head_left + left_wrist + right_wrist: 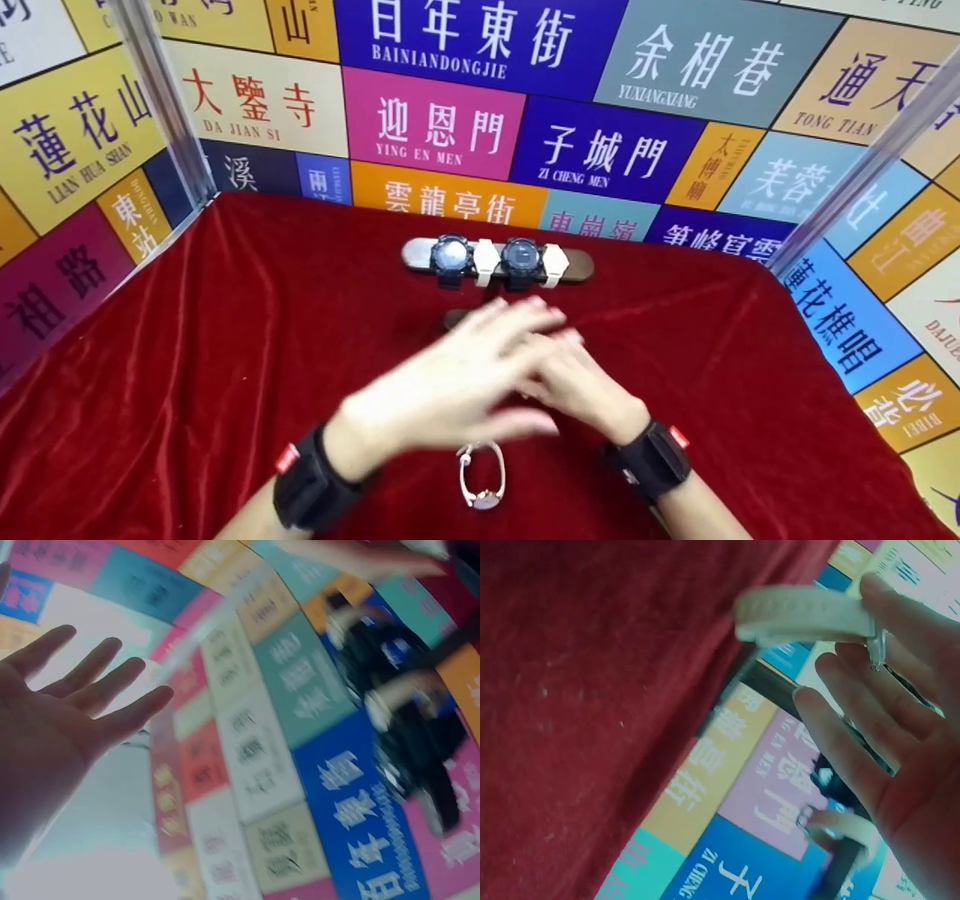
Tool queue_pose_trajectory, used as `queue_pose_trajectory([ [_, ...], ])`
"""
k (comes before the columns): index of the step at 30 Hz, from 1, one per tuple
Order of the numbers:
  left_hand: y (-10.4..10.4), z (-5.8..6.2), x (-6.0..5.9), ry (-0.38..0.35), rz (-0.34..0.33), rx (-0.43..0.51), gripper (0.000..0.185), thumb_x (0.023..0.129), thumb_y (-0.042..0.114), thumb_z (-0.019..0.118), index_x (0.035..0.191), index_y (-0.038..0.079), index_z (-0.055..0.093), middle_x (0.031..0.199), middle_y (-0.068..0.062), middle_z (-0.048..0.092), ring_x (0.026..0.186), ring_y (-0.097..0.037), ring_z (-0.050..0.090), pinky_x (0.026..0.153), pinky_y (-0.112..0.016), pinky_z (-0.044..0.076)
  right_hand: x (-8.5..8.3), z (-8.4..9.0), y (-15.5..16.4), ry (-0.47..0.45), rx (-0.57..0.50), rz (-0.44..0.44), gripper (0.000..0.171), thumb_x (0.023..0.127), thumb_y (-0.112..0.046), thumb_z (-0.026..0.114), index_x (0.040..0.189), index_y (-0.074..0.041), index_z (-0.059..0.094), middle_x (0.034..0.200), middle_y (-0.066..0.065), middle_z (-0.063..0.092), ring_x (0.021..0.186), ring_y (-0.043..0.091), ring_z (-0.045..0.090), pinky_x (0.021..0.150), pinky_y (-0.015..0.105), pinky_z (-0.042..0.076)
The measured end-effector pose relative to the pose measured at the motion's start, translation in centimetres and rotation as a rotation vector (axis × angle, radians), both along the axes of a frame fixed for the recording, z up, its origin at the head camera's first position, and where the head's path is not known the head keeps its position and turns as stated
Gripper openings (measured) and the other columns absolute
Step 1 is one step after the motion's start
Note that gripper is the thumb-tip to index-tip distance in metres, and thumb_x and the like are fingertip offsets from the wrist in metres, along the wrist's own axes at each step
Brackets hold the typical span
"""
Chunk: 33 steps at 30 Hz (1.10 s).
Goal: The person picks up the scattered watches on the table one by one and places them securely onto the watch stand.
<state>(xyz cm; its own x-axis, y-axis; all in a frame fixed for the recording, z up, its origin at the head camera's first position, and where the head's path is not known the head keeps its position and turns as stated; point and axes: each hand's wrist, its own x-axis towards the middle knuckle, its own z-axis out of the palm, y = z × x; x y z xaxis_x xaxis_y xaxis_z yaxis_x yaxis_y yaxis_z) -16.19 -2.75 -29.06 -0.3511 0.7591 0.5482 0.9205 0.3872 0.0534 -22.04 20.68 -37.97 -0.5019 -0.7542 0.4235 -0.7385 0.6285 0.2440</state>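
The right hand [900,727] pinched a cream watch strap [802,615] at its fingertips, above the red cloth [187,360]. The left hand [450,382] was spread flat, fingers straight, holding nothing. A silver watch [481,476] lay below both hands.

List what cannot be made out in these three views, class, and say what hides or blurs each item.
- Head view: the right hand is motion-blurred and partly covered by the left hand, so its grip is unclear there.
- Head view: the lower stand is mostly hidden behind the hands.
- Right wrist view: the cream strap is blurred; its watch face is not visible.
- Left wrist view: the dark watches are smeared by motion blur.
- Head view: the silver watch dial is too small to read.
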Motion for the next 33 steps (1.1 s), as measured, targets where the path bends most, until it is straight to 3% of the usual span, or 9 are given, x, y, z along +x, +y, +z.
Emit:
queue_pose_trajectory([
  [1,-0.3,-0.1,-0.7,-0.012,0.009,0.029,0.065,0.096,0.051,0.061,0.147,0.012,0.049,0.153,-0.012,0.047,0.146,-0.029,0.040,0.123,-0.050,0.030,0.1,0.2,0.1,-0.030,-0.034,0.009,0.023,0.090,-0.020,0.070,0.111,-0.012,0.069,0.108,0.004,0.071,0.092,0.017,0.067,0.072,0.032,0.056],
  [3,-0.9,-0.3,-2.0,-0.047,0.030,0.084,0.065,0.096,0.045,0.063,0.149,0.011,0.047,0.153,-0.013,0.046,0.144,-0.029,0.042,0.122,-0.048,0.033,0.2,1.0,0.0,-0.202,-0.225,0.058,0.036,0.086,-0.029,0.079,0.118,-0.015,0.070,0.113,0.000,0.072,0.098,0.013,0.068,0.077,0.031,0.058],
  [7,-2.3,-1.1,-4.6,-0.139,0.102,0.160,0.067,0.095,0.040,0.067,0.151,0.011,0.044,0.153,-0.015,0.044,0.142,-0.029,0.045,0.121,-0.044,0.036,1.2,2.8,0.2,-0.131,-0.269,0.110,0.040,0.084,-0.026,0.082,0.119,-0.010,0.071,0.106,0.001,0.071,0.094,0.012,0.069,0.074,0.028,0.059],
  [12,-3.5,-2.5,-7.4,-0.243,0.207,0.182,0.075,0.089,0.039,0.074,0.150,0.007,0.045,0.152,-0.018,0.044,0.139,-0.032,0.047,0.118,-0.043,0.040,3.0,5.3,0.2,-0.060,-0.357,0.176,0.043,0.082,-0.022,0.083,0.122,-0.008,0.071,0.109,0.003,0.073,0.097,0.012,0.070,0.076,0.026,0.059],
  [17,-3.9,-3.5,-8.7,-0.286,0.305,0.176,0.080,0.086,0.038,0.078,0.150,0.006,0.044,0.150,-0.019,0.047,0.133,-0.038,0.053,0.114,-0.050,0.043,5.1,7.5,-0.3,-0.012,-0.441,0.225,0.045,0.084,-0.028,0.082,0.122,-0.007,0.071,0.111,0.005,0.074,0.098,0.014,0.070,0.080,0.027,0.059],
  [22,-4.0,-3.6,-8.8,-0.297,0.323,0.181,0.080,0.086,0.038,0.077,0.151,0.006,0.043,0.149,-0.019,0.047,0.131,-0.039,0.055,0.113,-0.050,0.044,6.5,8.6,-0.7,0.049,-0.504,0.239,0.044,0.086,-0.032,0.079,0.120,-0.005,0.072,0.106,0.006,0.074,0.093,0.015,0.070,0.081,0.025,0.059],
  [26,-3.5,-3.2,-7.9,-0.260,0.299,0.166,0.078,0.086,0.037,0.078,0.150,0.006,0.045,0.149,-0.020,0.047,0.132,-0.037,0.054,0.114,-0.049,0.044,7.1,9.0,-0.7,0.076,-0.556,0.210,0.044,0.088,-0.035,0.077,0.120,-0.005,0.072,0.105,0.006,0.074,0.093,0.015,0.070,0.085,0.021,0.057],
  [30,-2.4,-2.4,-6.0,-0.235,0.236,0.148,0.085,0.082,0.040,0.081,0.151,0.006,0.043,0.153,-0.018,0.045,0.138,-0.034,0.049,0.118,-0.046,0.039,7.3,9.1,-0.8,0.093,-0.611,0.190,0.043,0.088,-0.034,0.077,0.118,-0.004,0.073,0.104,0.007,0.075,0.091,0.017,0.069,0.080,0.019,0.057],
  [33,-1.1,-1.7,-4.3,-0.245,0.137,0.159,0.097,0.078,0.041,0.083,0.155,0.007,0.036,0.156,-0.015,0.042,0.140,-0.030,0.047,0.119,-0.041,0.039,7.5,9.1,-0.9,0.104,-0.637,0.173,0.044,0.088,-0.035,0.077,0.117,-0.002,0.073,0.105,0.009,0.075,0.091,0.017,0.069,0.076,0.020,0.057],
])
